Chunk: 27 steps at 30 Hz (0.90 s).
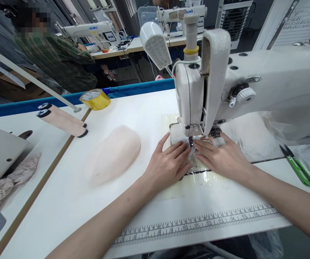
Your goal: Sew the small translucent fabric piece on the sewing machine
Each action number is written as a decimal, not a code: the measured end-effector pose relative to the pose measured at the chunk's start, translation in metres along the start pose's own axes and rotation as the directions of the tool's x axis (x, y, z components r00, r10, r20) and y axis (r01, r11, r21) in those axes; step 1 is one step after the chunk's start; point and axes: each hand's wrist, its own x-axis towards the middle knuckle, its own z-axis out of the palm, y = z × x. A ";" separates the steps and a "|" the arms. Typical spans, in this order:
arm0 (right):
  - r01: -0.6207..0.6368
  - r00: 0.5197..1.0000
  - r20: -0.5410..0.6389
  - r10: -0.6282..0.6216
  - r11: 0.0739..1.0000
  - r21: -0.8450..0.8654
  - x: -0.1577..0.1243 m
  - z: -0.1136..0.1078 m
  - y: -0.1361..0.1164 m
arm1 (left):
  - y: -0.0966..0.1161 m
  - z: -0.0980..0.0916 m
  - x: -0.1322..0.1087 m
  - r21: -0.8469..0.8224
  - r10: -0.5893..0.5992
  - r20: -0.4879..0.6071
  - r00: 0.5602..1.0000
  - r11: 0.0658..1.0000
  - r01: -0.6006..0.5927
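Note:
My left hand [167, 163] lies palm down on the bed of the white sewing machine [188, 93], its fingers spread. Its fingertips press a small piece of thin white fabric [184, 139] beside the presser foot [191, 141]. From the other side, my right hand [222, 158] rests with outstretched fingers close to the foot. Part of that hand passes behind the machine's head, and the fabric under both hands is mostly hidden. Left of my hands, a pale pink moulded bra cup [119, 153] sits on the white table [144, 201].
Green thread snips [299, 167] lie at the right, beside pale fabric [254, 135]. Two thread spools [63, 120] and a yellow tape roll [95, 99] are at the left. A printed ruler [192, 226] runs along the front edge. Another person [55, 57] sits by a machine behind.

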 end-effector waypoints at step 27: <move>-0.081 0.994 0.094 0.061 0.970 0.230 -0.002 -0.017 -0.028 | -0.014 -0.003 -0.002 -0.031 0.029 0.101 0.994 0.999 -0.026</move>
